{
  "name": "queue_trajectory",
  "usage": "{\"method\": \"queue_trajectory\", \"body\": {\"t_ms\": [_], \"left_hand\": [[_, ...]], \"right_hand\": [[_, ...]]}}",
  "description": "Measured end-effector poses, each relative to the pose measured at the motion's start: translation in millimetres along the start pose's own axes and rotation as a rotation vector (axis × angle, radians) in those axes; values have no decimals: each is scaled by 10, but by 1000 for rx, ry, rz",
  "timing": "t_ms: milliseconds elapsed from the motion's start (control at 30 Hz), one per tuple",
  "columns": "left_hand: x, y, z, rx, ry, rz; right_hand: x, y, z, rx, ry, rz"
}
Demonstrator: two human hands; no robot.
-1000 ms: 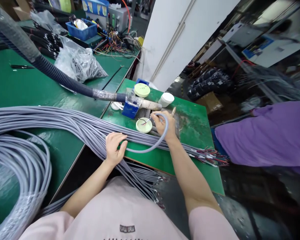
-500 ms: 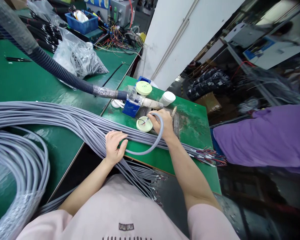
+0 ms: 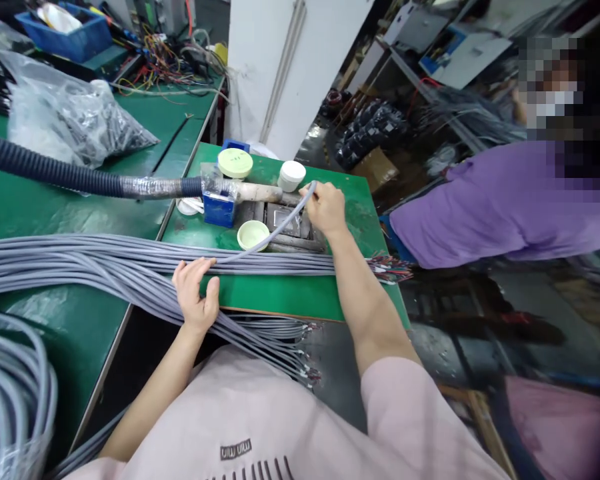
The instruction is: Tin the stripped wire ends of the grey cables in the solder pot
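Note:
My right hand is closed on a grey cable near its end, above the right side of a metal pot with a shiny square surface. The wire tips at that end are hidden by my fingers. From there the cable slants down toward my left hand. That hand rests with thumb and fingers apart against the thick bundle of grey cables. Between the hands stands a small pale-yellow dish. Stripped coloured wire ends fan out at the bundle's right tip.
A dark ribbed hose leads to a nozzle over the pot, beside a blue box. Behind are a yellow-lidded tub and a white jar. A person in a purple top is at the right.
My right hand has lifted the cable end out of the pale-yellow dish and moved it toward the pot's right side. The cable's loop has straightened. The view has turned right.

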State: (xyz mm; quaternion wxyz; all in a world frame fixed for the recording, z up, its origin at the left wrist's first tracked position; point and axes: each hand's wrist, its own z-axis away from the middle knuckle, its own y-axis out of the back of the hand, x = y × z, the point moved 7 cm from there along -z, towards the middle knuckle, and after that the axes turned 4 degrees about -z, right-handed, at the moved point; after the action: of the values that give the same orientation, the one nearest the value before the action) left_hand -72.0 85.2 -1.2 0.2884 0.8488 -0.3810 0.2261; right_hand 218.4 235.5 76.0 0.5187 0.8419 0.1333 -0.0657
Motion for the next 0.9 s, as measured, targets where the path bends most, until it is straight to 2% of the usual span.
{"method": "queue_trajectory", "body": {"t_ms": [233, 667, 767, 900], "left_hand": [[28, -34, -15, -40, -5, -66], [20, -44, -3, -35, -19, -75], [22, -38, -4, -21, -22, -41], [2, -21, -17, -7, -8, 11]], "right_hand": [[97, -224, -42, -64, -34, 33], [107, -330, -81, -107, -55, 18], [39, -182, -12, -59, -9, -69], [-249, 360, 345, 82, 154, -240]]}}
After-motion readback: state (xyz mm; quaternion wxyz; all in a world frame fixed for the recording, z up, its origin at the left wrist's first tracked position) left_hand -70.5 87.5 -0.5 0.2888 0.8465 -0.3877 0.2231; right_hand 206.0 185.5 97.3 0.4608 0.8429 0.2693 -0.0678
